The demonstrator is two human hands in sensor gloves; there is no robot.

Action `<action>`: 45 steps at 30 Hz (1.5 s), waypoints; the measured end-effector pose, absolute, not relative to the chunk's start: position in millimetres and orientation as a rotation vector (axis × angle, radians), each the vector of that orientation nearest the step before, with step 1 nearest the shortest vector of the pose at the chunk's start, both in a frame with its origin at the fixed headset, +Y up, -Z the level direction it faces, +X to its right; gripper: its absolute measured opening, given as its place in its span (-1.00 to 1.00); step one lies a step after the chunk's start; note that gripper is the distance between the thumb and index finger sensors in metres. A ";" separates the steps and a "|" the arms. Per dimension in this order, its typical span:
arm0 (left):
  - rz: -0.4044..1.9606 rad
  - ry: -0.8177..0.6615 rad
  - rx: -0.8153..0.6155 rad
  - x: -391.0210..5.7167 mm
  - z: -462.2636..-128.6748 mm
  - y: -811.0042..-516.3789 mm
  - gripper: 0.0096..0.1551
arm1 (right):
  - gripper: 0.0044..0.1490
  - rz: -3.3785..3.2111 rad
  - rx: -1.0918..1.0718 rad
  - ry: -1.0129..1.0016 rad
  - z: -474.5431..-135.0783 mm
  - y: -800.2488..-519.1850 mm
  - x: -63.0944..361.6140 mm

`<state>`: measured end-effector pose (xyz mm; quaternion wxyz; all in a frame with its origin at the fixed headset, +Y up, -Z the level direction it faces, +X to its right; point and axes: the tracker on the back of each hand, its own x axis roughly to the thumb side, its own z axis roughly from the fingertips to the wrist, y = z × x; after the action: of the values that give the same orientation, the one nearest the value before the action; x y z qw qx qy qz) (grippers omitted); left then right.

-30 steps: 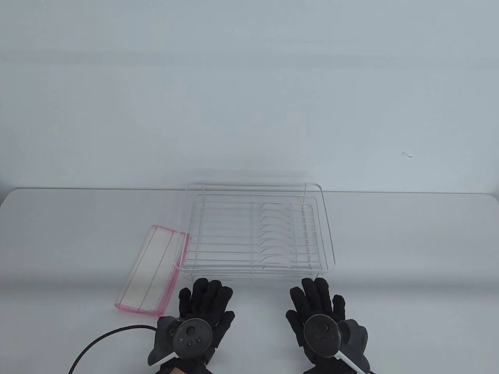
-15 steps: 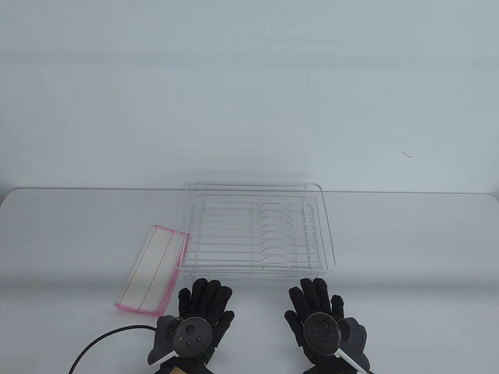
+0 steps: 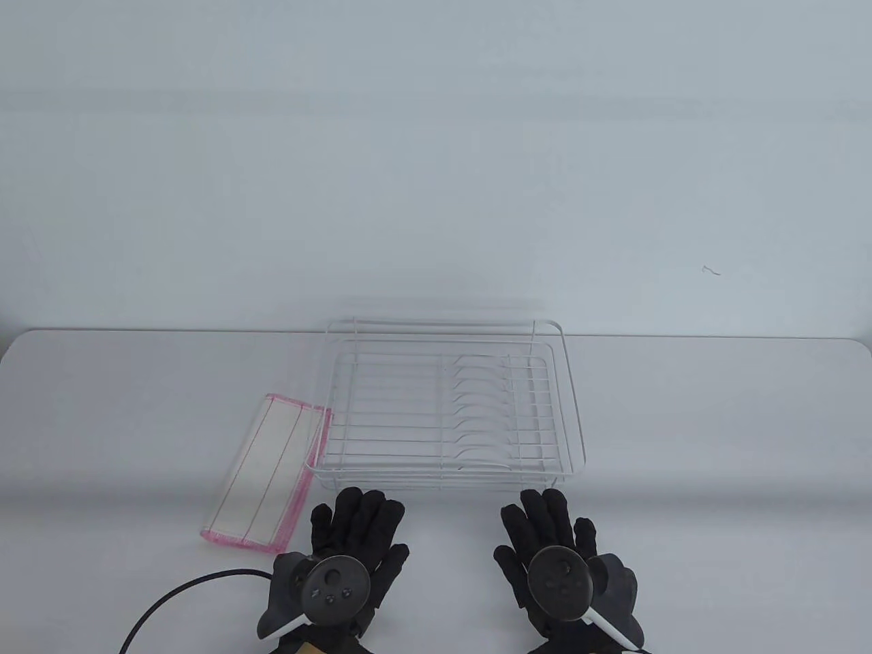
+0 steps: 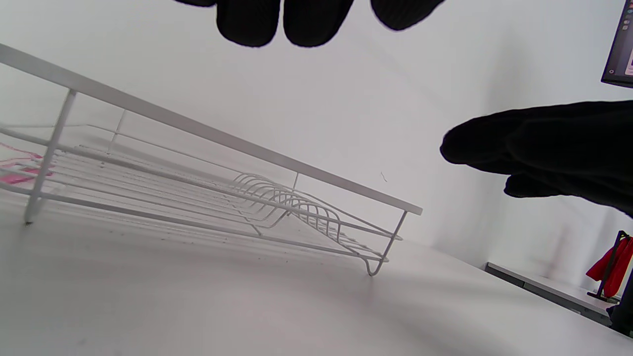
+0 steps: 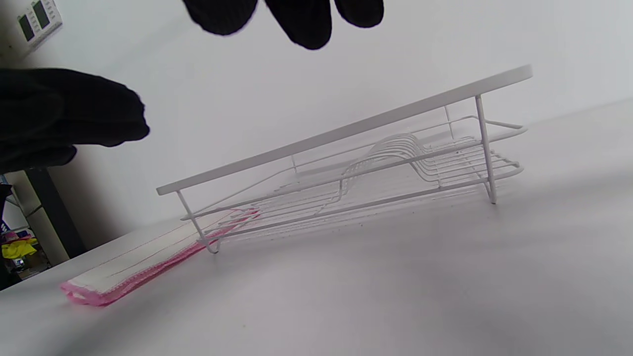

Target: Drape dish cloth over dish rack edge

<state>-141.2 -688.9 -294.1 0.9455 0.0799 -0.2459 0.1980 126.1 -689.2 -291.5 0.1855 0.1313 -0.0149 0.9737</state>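
A white wire dish rack [image 3: 446, 470] stands on the table, also in the left wrist view [image 4: 207, 131] and the right wrist view [image 5: 346, 131]. A folded white dish cloth with pink edges [image 3: 262, 470] lies flat left of the rack, its far corner at the rack's left side; it shows in the right wrist view [image 5: 133, 269]. My left hand [image 3: 357, 521] lies open and flat on the table just in front of the rack's left end, holding nothing. My right hand [image 3: 548, 521] lies open in front of the rack's right end, holding nothing.
A black cable [image 3: 184, 593] curves across the table's front left, behind my left hand. The white table [image 3: 715, 443] stretches wide to the right of the rack and meets a pale wall behind.
My right hand has shifted slightly left. The left hand, rack and cloth have not moved.
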 end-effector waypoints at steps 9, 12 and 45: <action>0.351 -0.392 0.129 -183.7 -309.0 -665.8 -0.30 | -0.27 2.722 0.376 -0.023 -292.2 -689.6 125.9; 0.315 -0.291 0.082 -213.2 -320.2 -661.3 -0.30 | -0.27 2.715 0.378 -0.012 -292.7 -689.9 125.9; -0.033 0.165 -0.310 -271.2 -387.2 -773.1 -0.29 | -0.27 2.687 0.330 0.166 -300.4 -698.8 129.6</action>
<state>-271.2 -773.1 -387.2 0.9845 -0.1543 0.0820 -0.0166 129.6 -698.8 -300.4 0.2131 0.1189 0.0597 0.9679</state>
